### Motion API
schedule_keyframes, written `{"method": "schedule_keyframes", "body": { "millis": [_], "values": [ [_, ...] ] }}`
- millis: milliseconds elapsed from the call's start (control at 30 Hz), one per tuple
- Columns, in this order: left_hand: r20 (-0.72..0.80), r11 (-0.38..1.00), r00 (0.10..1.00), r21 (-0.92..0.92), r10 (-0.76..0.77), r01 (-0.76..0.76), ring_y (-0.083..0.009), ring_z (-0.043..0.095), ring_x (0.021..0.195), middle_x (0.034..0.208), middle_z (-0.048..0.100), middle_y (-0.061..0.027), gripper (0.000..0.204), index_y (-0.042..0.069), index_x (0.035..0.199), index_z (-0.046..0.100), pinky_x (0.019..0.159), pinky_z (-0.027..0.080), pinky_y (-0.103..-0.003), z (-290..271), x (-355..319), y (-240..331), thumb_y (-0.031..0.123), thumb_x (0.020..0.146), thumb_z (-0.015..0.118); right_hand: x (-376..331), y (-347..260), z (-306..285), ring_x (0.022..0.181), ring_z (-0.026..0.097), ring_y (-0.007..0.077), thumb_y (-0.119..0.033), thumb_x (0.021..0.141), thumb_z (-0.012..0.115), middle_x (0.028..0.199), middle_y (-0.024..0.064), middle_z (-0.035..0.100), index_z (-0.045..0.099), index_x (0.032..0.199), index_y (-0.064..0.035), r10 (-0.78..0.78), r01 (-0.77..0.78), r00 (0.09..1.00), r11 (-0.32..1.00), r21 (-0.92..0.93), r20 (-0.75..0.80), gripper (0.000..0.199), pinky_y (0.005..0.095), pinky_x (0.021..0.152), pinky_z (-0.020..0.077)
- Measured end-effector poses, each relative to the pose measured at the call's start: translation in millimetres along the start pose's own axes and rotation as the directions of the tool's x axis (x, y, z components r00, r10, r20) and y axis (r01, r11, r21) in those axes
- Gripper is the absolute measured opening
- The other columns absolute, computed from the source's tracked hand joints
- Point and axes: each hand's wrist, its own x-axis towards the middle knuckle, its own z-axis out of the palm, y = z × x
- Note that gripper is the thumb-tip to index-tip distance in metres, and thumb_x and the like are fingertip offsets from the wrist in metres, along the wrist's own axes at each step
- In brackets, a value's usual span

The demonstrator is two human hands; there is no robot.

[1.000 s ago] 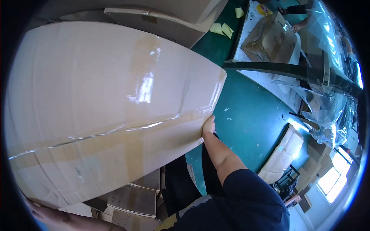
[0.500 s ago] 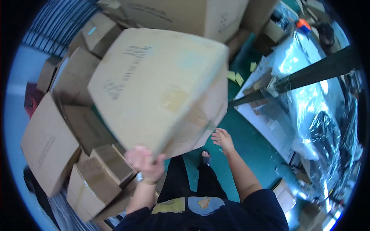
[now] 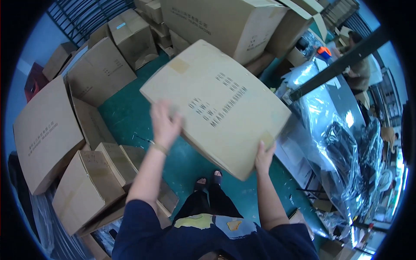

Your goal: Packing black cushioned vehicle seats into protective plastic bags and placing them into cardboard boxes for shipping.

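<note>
A large flat brown cardboard carton hangs tilted in front of me, its printed broad face turned up. Pieces of tan tape stick to two of its corners. My right hand grips the near right corner, thumb on the upper face and fingers hidden beneath. Beside the left edge, my left hand is raised with its fingers apart, a little smeared by motion. It overlaps the carton's edge in view, and whether it touches is unclear. A band circles the left wrist.
Several cartons stand along the left, with smaller open boxes nearer me. A big carton stands at the back. On the right are a plastic-covered table, a dark slanting post and a person beyond. The floor is green.
The carton has turned and tipped, so its print now lies differently. My right hand has closed on its near right corner. My left hand has moved up from the near corner to the left edge.
</note>
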Motion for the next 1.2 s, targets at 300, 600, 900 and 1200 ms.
{"method": "schedule_keyframes", "body": {
  "millis": [300, 600, 900, 1200],
  "values": [
    [0.23, 0.685, 0.751, -0.31, -0.619, 0.659, -0.0274, 0.029, 0.131, 0.144, 0.027, -0.0175, 0.095, -0.003, 0.139, 0.022, 0.106, 0.026, -0.035, 4, 90, -171, 0.054, 0.075, 0.064, -19, -19, 2, 0.112, 0.051, 0.0334, -0.036, 0.082, 0.061, 0.123, 0.0185, 0.051, 0.027, 0.137, -0.0083, 0.146, -0.153, 0.988, 0.979, -0.136, -0.056, 0.07, 0.0382, 0.093, 0.0397],
    [0.404, 0.364, 0.809, -0.742, -0.428, 0.563, -0.0164, 0.053, 0.103, 0.115, 0.057, -0.0101, 0.047, -0.004, 0.118, 0.052, 0.09, 0.039, -0.028, -25, 23, -67, 0.035, 0.093, 0.048, -61, 32, -78, 0.103, 0.056, 0.0376, -0.05, 0.081, 0.057, 0.113, 0.0182, 0.058, 0.026, 0.139, -0.0185, 0.256, -0.27, 0.962, 0.939, -0.213, -0.093, 0.072, 0.0412, 0.086, 0.044],
    [0.288, 0.719, 0.956, -0.654, -0.052, 0.236, -0.022, 0.054, 0.104, 0.118, 0.056, -0.0159, 0.045, -0.005, 0.119, 0.051, 0.094, 0.04, -0.033, -50, -152, 122, 0.022, 0.084, 0.058, -157, 198, -249, 0.095, 0.053, 0.0456, -0.048, 0.092, 0.026, 0.101, 0.0257, 0.059, 0.048, 0.12, -0.0139, 0.461, -0.509, 0.857, 0.685, -0.521, -0.231, 0.049, 0.051, 0.082, 0.0423],
    [0.302, 0.765, 0.759, -0.525, 0.577, -0.373, -0.0298, 0.052, 0.088, 0.098, 0.056, -0.0125, 0.037, 0.005, 0.099, 0.054, 0.077, 0.04, -0.037, 37, -321, 366, 0.021, 0.069, 0.068, -255, 322, -371, 0.073, 0.065, 0.0175, -0.017, 0.084, 0.048, 0.087, 0.0098, 0.065, 0.045, 0.127, -0.0047, 0.88, -0.878, 0.475, 0.476, -0.056, 0.03, 0.045, 0.032, 0.054, 0.0541]
  ]
}}
